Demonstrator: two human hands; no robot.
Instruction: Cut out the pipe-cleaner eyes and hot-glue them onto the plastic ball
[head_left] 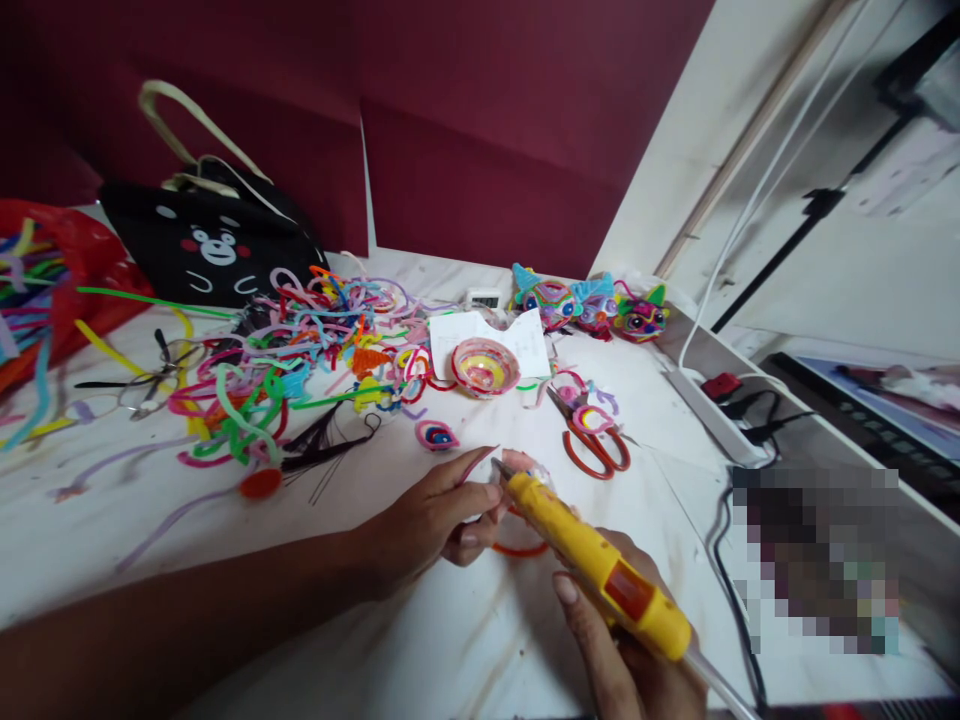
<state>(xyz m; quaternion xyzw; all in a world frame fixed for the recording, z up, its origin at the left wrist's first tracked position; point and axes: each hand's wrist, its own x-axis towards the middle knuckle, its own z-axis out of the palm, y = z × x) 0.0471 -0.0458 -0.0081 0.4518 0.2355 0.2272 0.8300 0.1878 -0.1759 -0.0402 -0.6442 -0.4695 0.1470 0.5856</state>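
Apparently a gluing step: small pale piece [484, 466] at the nozzle [503, 470] of the yellow glue gun [570, 530].
Left hand [431, 515] pinches the piece above the tabletop [450, 655]; right hand's [611, 660] grip wraps the gun. Nozzle contact is unclear; the next move likely calls for steady aim.

My R hand [611, 650] grips a yellow glue gun [570, 535], clear stick out the back, nozzle right by the fingertips of my L hand [439, 510]. L hand pinches a small thin pc [478, 460], mostly hidden, can't ID it. Just past it: blue/pink eye-shaped pc [436, 435]. Orange-handled scissors [618, 450] on white table [457, 660] to the R. Multicolour bowl [484, 372] further back, tangled fuzzy stems [262, 400] L, nr black bag [214, 262], colourful animal heads [551, 303] at rear.
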